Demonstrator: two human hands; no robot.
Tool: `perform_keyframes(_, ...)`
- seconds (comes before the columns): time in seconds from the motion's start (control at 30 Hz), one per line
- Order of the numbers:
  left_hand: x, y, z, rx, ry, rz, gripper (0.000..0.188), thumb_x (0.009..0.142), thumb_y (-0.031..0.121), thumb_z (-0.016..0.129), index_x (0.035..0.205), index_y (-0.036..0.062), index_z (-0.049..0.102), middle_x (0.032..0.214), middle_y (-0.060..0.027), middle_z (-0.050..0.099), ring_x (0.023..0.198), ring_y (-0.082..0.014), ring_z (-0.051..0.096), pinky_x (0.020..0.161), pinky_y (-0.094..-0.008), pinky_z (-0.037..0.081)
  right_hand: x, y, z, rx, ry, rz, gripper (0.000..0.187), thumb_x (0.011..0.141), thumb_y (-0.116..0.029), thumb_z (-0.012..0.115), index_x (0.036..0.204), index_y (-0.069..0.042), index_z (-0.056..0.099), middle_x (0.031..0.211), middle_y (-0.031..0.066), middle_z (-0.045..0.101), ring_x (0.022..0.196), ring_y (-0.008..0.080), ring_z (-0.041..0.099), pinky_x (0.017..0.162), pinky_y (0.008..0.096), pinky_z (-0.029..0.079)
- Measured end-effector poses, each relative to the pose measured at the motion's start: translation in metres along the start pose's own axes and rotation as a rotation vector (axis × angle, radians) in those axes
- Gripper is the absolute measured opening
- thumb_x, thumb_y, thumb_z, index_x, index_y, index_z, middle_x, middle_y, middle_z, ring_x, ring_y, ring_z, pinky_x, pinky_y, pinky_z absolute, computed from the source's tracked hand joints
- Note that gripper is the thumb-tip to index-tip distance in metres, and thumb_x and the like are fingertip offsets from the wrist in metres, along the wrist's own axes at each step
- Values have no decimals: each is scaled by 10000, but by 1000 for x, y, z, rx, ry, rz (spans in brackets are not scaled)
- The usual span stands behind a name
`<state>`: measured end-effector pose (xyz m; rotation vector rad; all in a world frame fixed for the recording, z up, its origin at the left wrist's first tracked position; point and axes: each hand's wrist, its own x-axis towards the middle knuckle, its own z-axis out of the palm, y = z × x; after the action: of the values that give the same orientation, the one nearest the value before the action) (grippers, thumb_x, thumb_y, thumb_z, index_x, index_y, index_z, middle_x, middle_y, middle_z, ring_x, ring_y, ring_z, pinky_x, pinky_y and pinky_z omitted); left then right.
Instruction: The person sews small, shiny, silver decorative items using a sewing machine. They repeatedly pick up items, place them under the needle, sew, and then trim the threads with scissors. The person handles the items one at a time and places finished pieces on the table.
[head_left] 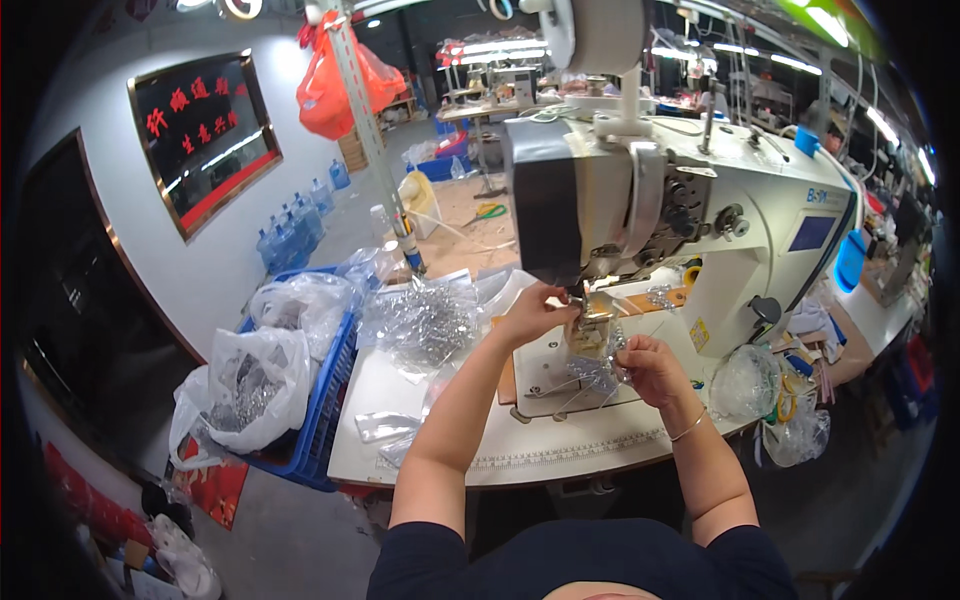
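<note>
A large white industrial sewing machine (760, 190) stands on the table in front of me. My left hand (540, 313) is closed in a pinch right beside the needle area, and what sits between its fingertips is too small to make out. To the right of the needle, my right hand (652, 372) pinches the edge of a shiny silvery piece (595, 375) with thin strands. That piece lies on the machine's metal bed plate (548, 385). Left of my left forearm lies a heap of silvery strands (432, 325) on clear plastic.
A blue plastic basket (322, 405) with white bags of silvery pieces stands at the table's left. A metal post (365, 130) bearing a red bag (340, 80) rises behind. Green-handled scissors (490, 211) lie beyond. Clear plastic bags (748, 382) hang at the right edge.
</note>
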<state>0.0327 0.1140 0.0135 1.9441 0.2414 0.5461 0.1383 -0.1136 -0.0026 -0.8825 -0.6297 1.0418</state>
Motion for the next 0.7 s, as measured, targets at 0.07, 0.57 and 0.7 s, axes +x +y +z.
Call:
perform_keyframes(0.07,1,12,-4,71,-45,-42,263,784,170,690,977,-6,658,885,-52,672,792,-133,640,754,-241,481,-4,-1,1,-14,25,-4,83,790,-13,634,790,-39,556,729,63,618,608,143,584,572,244,458)
perform_keyframes(0.57,-12,7,38,138,429,451,119,722,20,674,816,-34,624,837,-109,608,746,-208,632,654,-287,543,-10,3,0,-38,50,-4,65,789,-7,625,787,-27,563,728,58,614,634,142,580,608,249,467)
perform_keyframes(0.7,-6,1,44,142,581,566,108,724,-10,634,802,-23,561,796,-139,576,699,-264,616,630,-327,542,-11,3,-4,-35,50,-9,65,788,-11,630,789,-30,568,728,57,615,644,140,580,605,246,461)
